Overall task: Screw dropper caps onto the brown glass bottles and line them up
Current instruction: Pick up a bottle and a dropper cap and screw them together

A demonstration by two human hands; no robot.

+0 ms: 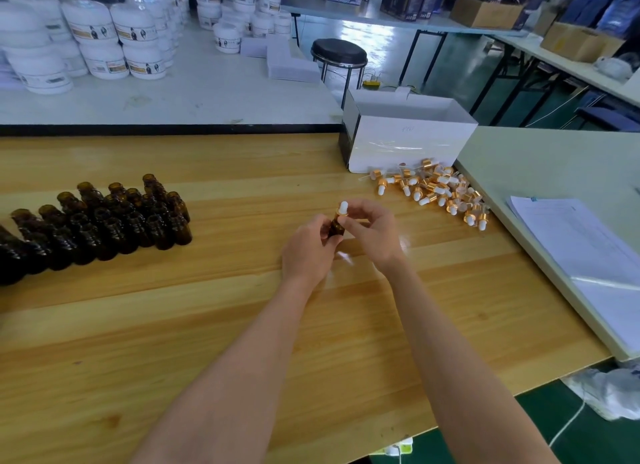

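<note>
My left hand grips a small brown glass bottle at the middle of the wooden table. My right hand pinches the dropper cap, with its white bulb and gold collar, which sits on the bottle's neck. Several uncapped brown bottles stand packed in rows at the left. A loose pile of gold and white dropper caps lies at the right, in front of a white box.
An open white cardboard box stands at the back right of the table. A pale side table with a stack of papers adjoins on the right. White jars crowd the far table, and a black stool stands behind.
</note>
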